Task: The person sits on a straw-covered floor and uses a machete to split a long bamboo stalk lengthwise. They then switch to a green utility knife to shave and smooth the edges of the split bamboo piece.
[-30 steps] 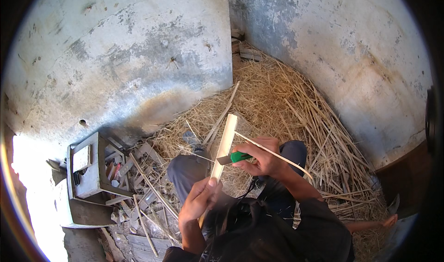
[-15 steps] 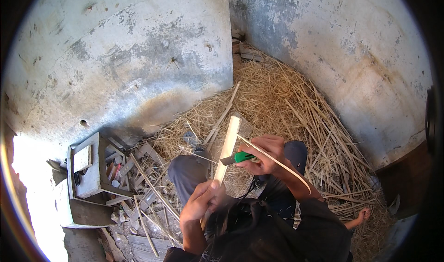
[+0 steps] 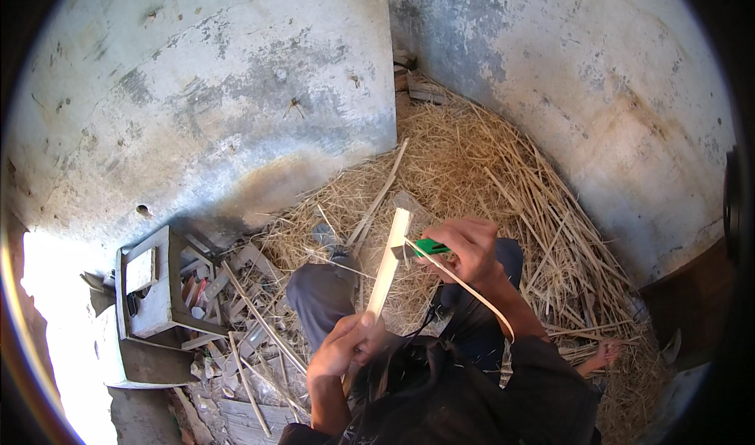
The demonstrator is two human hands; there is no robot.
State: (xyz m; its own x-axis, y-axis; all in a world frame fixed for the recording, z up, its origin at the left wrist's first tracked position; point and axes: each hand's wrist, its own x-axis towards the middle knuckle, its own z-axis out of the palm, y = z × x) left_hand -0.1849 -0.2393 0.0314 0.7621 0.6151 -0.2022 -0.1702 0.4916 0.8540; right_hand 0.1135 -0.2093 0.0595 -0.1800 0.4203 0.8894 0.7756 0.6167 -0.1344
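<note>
A pale split piece of bamboo or wood (image 3: pixel 388 268) slants up and away in front of me. My left hand (image 3: pixel 346 341) is closed around its near end. In my right hand (image 3: pixel 464 250) is a knife with a green handle (image 3: pixel 431 247), gripped with the fingers closed. Its short grey blade (image 3: pixel 403 252) lies against the upper part of the piece. A thin peeled strip (image 3: pixel 480 297) runs from near the blade, bending past my right hand and down over the forearm. Its near tip hangs beside the dark sleeve.
Straw-like shavings (image 3: pixel 448 154) and long thin strips (image 3: pixel 558 264) heap along the wall at the right. A worn wooden stool (image 3: pixel 169 319) holding small items stands at the left among scraps. Another person's hand (image 3: pixel 605 354) shows at the lower right. My bent knees flank the work.
My right hand and the knife have shifted up along the piece, toward its far end. The thin strip has swung, its near tip now lower. The other person's hand has moved slightly left.
</note>
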